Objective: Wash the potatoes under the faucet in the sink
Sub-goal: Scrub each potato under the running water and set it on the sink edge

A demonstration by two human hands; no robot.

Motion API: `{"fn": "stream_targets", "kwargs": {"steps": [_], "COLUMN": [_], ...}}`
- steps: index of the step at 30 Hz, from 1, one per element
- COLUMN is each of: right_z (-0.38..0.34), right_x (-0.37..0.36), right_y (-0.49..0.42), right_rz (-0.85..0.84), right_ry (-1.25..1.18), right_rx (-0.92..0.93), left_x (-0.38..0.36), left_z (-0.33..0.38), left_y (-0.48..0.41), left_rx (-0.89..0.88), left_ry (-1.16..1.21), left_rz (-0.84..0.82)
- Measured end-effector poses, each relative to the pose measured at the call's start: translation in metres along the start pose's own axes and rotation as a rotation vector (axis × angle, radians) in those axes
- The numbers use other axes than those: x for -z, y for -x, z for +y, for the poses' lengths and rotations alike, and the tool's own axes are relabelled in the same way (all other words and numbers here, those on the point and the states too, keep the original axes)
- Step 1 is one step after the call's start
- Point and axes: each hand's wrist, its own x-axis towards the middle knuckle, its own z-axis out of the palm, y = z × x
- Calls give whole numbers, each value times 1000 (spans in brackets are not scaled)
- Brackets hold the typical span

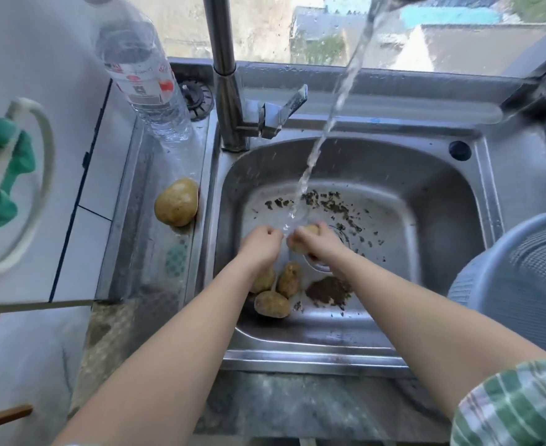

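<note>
Ideally the right hand (313, 244), clamped round a small tan potato (312, 229) over the grey steel sink (361, 352), turns it under the clear water stream (310, 162) while the left hand (260, 244), curled beside it with a grip I cannot tell, rubs off dirt.

My left forearm (181, 336) reaches from the near left and my right forearm (403, 313) from the near right, both bare, converging toward the far middle. A green-and-white striped sleeve (509, 403) covers my right upper arm. My left hand (260, 244) lies knuckles up with fingers curled in; whether it grips anything I cannot tell. Just to its right, my right hand (313, 244) curls its fingers round a potato (298, 247).
</note>
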Motion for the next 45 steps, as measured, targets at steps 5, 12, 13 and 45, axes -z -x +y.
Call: {"fn": "stream_targets", "kwargs": {"steps": [5,12,13,45], "right_z": [-32,-37,-36,-50], "right_x": [-24,-35,-36,-27], "right_y": [12,23,25,31], "right_rz": [1,186,167,176], "right_ry": [-192,42,56,-364], "right_rx": [131,477,517,339], "left_x": [-6,-5,-3,-8], "left_z": [22,27,27,21], "left_y": [18,18,15,27], "left_rx": [-92,-32,18,-96], "left_ry": [375,224,190,122], "left_rz": [-38,390,403,238]}}
